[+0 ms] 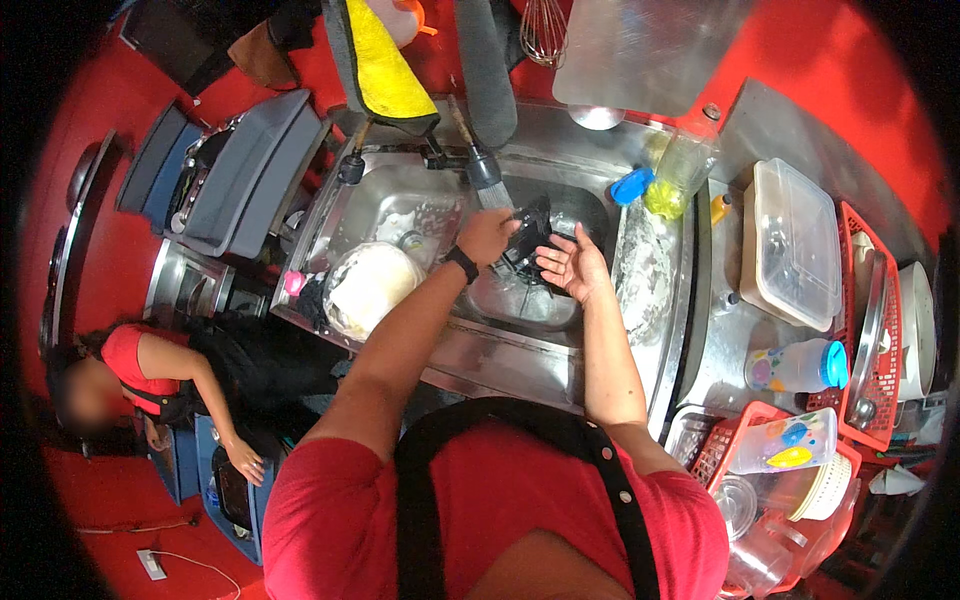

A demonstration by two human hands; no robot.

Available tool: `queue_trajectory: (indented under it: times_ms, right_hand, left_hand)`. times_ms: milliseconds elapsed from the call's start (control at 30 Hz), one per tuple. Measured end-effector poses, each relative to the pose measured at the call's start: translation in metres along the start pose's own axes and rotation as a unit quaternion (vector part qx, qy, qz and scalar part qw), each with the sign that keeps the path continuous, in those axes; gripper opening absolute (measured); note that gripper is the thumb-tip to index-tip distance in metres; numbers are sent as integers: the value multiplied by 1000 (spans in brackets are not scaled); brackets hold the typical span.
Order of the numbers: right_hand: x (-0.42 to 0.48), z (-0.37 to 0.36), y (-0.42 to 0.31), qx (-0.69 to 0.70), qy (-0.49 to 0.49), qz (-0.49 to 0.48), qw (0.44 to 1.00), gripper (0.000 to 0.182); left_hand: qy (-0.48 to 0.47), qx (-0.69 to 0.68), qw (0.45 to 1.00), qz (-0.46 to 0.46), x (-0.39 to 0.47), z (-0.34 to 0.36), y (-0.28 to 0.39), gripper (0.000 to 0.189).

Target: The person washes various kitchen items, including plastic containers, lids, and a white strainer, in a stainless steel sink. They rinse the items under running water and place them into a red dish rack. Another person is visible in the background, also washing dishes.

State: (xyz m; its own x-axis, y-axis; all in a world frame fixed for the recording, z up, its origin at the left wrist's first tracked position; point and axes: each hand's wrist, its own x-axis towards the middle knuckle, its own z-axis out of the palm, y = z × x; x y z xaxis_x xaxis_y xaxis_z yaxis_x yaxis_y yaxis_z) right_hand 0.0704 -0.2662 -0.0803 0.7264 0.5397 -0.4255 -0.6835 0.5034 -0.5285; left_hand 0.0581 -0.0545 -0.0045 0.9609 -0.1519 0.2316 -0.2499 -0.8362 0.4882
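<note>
My left hand (486, 238), with a dark band at the wrist, is curled at the left edge of a wet black item (531, 232) over the right basin (517, 304) of a steel sink. The item's exact kind is unclear, and its left edge is partly hidden by my fingers. On the item's other side my right hand (576, 266) is turned palm up, fingers spread, with nothing in it. Just above my left hand, a dark nozzle (484, 169) ends in a grey streaked part, either water or bristles.
A clear bowl (375, 291) with whitish contents stands at the left basin (401, 195). Right are a blue sponge-like item (631, 186), a plastic bottle (682, 165), a lidded box (793, 244) and a red basket (754, 416). Cloths (390, 71) hang above. Another person (169, 367) is at left.
</note>
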Motion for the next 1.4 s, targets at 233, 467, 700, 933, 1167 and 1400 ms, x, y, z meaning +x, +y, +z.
queue_trajectory:
  times_ms: [233, 467, 700, 933, 1167, 1400]
  right_hand:
    - [-43, -13, -13, -65, 177, -122, 974, 40]
    - [-67, -22, -1, -76, 219, -142, 962, 34]
    - [-73, -14, 25, -159, 258, -103, 947, 37]
    - [-58, -15, 53, -203, 242, -72, 946, 40]
    - [-61, -6, 53, -201, 232, -72, 949, 39]
    - [-49, 17, 55, -194, 244, -49, 949, 41]
  left_hand:
    - [66, -146, 983, -91, 28, 23, -28, 32]
    - [-22, -10, 990, -140, 41, 29, -45, 30]
    - [31, -50, 987, -150, -9, -10, -1, 29]
    - [71, -201, 963, -167, -58, -27, 4, 35]
    - [77, -265, 949, -156, -91, -36, 0, 36]
    - [87, -524, 841, -105, -100, -44, 3, 33]
